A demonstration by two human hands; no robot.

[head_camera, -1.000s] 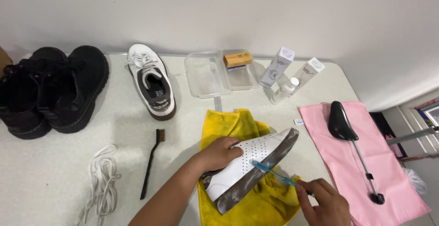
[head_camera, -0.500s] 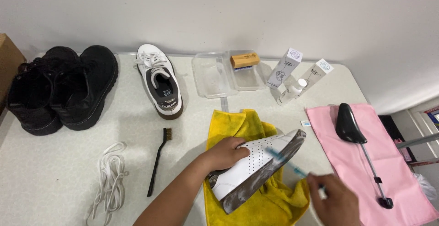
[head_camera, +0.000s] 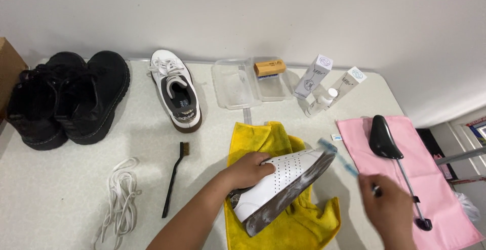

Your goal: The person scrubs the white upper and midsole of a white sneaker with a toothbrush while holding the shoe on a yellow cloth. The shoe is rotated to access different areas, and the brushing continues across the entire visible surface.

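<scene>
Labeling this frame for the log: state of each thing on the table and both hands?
left hand: gripping white sneaker
white sneaker: on its side on the yellow cloth, sole soiled
right hand: holding blue toothbrush, bristles at the toe
second sneaker: upright, laced
black boots: upright, paired
plastic box: open
loose laces: in a heap
shoe tree: lying on pink cloth

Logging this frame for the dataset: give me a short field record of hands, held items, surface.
left hand: grips white sneaker, tilted on its side, sole edge up
right hand: holds blue toothbrush, head at the sneaker's toe
under sneaker: yellow cloth
right side: pink cloth with black shoe tree
left side: black boots, white laces
</scene>
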